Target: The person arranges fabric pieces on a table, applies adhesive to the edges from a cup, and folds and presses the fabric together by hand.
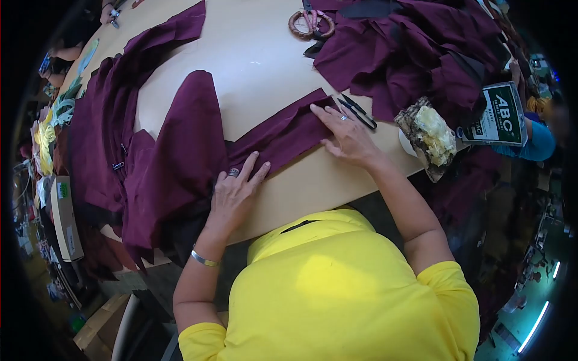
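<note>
A maroon cloth garment [189,129] lies in front of me, with a long folded strip [286,129] reaching to the right. My left hand [235,192] rests on the near end of this strip, fingers stretched out, a ring on one finger. Near the strip's far right end, my right hand [349,135] lies with spread fingers touching the cloth. Just beyond its fingers is a pair of black thread snips [359,112]. On the left part of the garment, a metal zipper pull [118,165] shows. Neither hand grips anything.
Scissors with brown wrapped handles [311,25] lie at the back beside a maroon cloth heap [409,54]. At right are a patterned block topped with clear yellowish plastic [435,135] and a green ABC box [498,114]. Another person's hand [108,13] is at upper left.
</note>
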Demonstrator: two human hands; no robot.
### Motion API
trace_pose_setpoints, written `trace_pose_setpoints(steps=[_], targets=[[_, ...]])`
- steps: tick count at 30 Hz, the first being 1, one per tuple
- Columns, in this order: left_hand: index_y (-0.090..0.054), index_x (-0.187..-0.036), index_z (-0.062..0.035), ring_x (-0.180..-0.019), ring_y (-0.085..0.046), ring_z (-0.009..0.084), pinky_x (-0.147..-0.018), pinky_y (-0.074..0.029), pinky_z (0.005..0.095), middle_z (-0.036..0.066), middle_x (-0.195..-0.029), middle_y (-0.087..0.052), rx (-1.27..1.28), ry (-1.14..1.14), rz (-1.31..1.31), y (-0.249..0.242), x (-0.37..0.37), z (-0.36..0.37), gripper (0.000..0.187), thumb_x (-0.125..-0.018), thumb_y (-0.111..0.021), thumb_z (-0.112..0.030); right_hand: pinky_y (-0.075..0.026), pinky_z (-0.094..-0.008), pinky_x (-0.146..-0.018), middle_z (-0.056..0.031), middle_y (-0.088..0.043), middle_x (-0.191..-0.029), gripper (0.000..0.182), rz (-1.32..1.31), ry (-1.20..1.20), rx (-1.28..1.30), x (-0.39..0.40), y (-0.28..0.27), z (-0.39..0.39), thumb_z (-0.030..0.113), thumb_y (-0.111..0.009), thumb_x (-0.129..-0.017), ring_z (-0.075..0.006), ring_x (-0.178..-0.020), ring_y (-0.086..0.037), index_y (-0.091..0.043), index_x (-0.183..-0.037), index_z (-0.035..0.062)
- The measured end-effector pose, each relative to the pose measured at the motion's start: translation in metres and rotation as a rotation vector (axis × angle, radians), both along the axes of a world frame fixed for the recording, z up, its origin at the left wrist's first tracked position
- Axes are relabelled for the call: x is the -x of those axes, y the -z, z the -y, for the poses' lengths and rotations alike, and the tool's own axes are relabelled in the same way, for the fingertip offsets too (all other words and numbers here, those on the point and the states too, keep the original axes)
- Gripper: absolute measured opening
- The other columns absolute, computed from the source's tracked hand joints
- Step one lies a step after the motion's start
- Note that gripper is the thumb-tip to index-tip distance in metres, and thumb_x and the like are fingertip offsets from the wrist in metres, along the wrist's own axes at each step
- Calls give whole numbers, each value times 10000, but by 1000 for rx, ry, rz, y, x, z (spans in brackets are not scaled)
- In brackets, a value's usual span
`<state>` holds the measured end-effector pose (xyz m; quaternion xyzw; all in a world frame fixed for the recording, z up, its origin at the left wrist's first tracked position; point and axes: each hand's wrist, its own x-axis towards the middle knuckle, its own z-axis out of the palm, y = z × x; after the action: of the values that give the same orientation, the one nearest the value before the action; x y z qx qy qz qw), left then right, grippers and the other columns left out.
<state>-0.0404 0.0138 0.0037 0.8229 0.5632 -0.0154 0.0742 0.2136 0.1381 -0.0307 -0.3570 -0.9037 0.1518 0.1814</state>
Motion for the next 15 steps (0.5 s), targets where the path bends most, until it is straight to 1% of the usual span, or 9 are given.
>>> trace_pose_setpoints(steps=[2, 5, 8, 9, 10, 11, 13, 14, 15], targets=[[-561, -1156, -110, -847, -558, 234, -729, -421, 355, 78, -1248, -486, -49, 21, 34, -7, -4, -4, 424, -734, -559, -71, -324, -412, -1009, -103, -611, -1046, 546, 2, 53, 158, 11, -24, 7, 127, -574, -767, -267, -998, -574, -428, -1292, 101], [-573, -1079, -95, -935, -537, 250, -795, -405, 381, 95, -1197, -505, -104, 49, 73, 11, -15, -13, 346, -734, -567, -68, -334, -419, -988, -92, -577, -1089, 478, -5, 3, 226, 41, -9, 1, 133, -553, -797, -255, -1072, -524, -445, -1262, 105], [-532, -1087, -91, -1061, -493, 291, -887, -382, 433, 102, -1241, -477, -83, -15, 164, 31, -19, -20, 322, -765, -557, -84, -304, -443, -1011, -82, -503, -1229, 527, -27, 4, -135, 62, 35, -7, 138, -577, -806, -258, -1180, -440, -412, -1306, 122], [-517, -1117, -92, -1099, -472, 302, -902, -376, 436, 103, -1263, -462, -109, -47, 169, 33, -17, -22, 347, -773, -555, -86, -247, -478, -1043, -88, -432, -1305, 537, 36, 38, -152, 64, 36, -8, 234, -562, -834, -283, -1247, -359, -381, -1332, 146], [-502, -1148, -93, -1137, -451, 313, -917, -371, 438, 104, -1284, -447, -136, -81, 176, 35, -14, -23, 371, -780, -552, -88, -225, -492, -1050, -92, -412, -1327, 554, 50, 99, -159, 64, 37, -9, 267, -554, -838, -294, -1260, -342, -362, -1346, 154], [-433, -1275, -133, -1270, -308, 360, -1000, -303, 484, 111, -1369, -370, -98, -150, 163, 40, -10, -21, 456, -831, -533, -153, -203, -506, -1058, -96, -391, -1348, 573, 64, 161, -165, 63, 37, -10, 300, -546, -843, -306, -1272, -325, -342, -1359, 163], [-391, -1330, -174, -1316, -213, 373, -1032, -233, 524, 116, -1406, -323, -54, -192, 92, 35, -10, -17, 489, -859, -514, -218, -135, -543, -1072, -94, -310, -1424, 656, 146, 211, -92, 57, 35, -14, 437, -512, -846, -331, -1319, -254, -269, -1403, 190], [-370, -1358, -194, -1339, -165, 379, -1048, -198, 545, 118, -1424, -299, -36, -203, 63, 34, -13, -16, 507, -873, -505, -250, -134, -548, -1071, -98, -311, -1420, 661, 74, 200, -74, 50, 32, -15, 445, -524, -835, -332, -1319, -253, -283, -1396, 195], [-329, -1388, -241, -1360, -86, 386, -1064, -110, 575, 121, -1445, -268, 40, -235, 69, 35, -14, -16, 524, -892, -473, -334, -132, -553, -1070, -103, -312, -1417, 665, 3, 196, -56, 42, 22, -15, 453, -536, -823, -333, -1319, -253, -296, -1389, 200]])
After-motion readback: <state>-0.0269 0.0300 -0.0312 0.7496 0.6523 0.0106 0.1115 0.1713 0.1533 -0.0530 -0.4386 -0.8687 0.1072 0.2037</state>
